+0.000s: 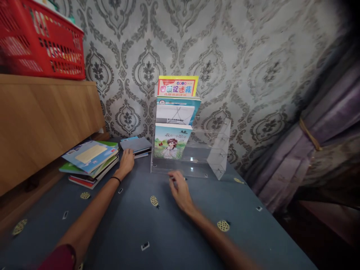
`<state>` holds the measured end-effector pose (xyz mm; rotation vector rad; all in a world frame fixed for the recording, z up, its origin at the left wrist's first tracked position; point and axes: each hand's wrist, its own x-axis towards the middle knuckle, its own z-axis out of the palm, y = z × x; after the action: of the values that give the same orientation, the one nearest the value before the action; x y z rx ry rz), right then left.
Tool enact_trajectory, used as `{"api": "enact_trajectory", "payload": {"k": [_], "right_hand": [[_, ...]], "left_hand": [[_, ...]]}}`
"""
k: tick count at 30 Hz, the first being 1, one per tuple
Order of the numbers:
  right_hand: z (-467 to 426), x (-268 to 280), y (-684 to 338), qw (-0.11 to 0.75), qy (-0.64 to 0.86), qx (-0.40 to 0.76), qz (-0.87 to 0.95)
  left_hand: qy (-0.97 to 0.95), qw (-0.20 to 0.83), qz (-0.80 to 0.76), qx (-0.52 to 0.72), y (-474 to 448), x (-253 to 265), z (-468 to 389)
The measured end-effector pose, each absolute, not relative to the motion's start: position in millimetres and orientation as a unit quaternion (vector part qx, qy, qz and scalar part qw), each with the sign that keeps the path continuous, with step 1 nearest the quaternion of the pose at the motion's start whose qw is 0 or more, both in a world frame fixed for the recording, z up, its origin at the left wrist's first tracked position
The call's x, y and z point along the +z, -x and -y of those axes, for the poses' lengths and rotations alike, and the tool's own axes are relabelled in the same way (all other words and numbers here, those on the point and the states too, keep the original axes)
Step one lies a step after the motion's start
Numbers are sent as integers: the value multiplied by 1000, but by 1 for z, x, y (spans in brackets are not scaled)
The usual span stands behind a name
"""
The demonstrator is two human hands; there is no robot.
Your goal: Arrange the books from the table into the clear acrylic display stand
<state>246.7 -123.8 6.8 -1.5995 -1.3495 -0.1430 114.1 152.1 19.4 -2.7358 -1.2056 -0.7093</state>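
Observation:
My left hand [127,162] is at the near left corner of a small stack of books, its fingers bent over the edge of the grey-covered book [136,144] on top. The thumb is hidden. Just in front of a clear acrylic book rack [218,157], my right hand [180,190] is loosely curled with thumb and fingers apart, holding nothing. In the rack's left side several books stand in tiers: a green illustrated book [170,144] in front, then a white-grey book [176,113], a teal book [197,107] and a yellow-edged picture book [177,86].
A larger pile of books [91,157] lies at the left, beside a wooden cabinet [50,123] bearing a red plastic basket [60,48]. The blue patterned cloth [118,228] covers the surface. Patterned wallpaper [247,48] stands behind; a purple curtain [317,138] hangs at right.

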Motion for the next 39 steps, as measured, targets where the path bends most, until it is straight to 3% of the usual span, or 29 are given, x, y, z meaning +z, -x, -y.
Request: {"api": "enact_trajectory", "payload": {"k": [10, 19, 39], "right_hand": [[131, -5, -234, 449, 670, 60, 588], [131, -5, -233, 443, 670, 71, 591], [131, -6, -234, 439, 675, 65, 590]], "left_hand": [[891, 57, 429, -136, -128, 33, -178], [914, 72, 393, -73, -125, 53, -179], [932, 101, 340, -74, -122, 59, -174]]}}
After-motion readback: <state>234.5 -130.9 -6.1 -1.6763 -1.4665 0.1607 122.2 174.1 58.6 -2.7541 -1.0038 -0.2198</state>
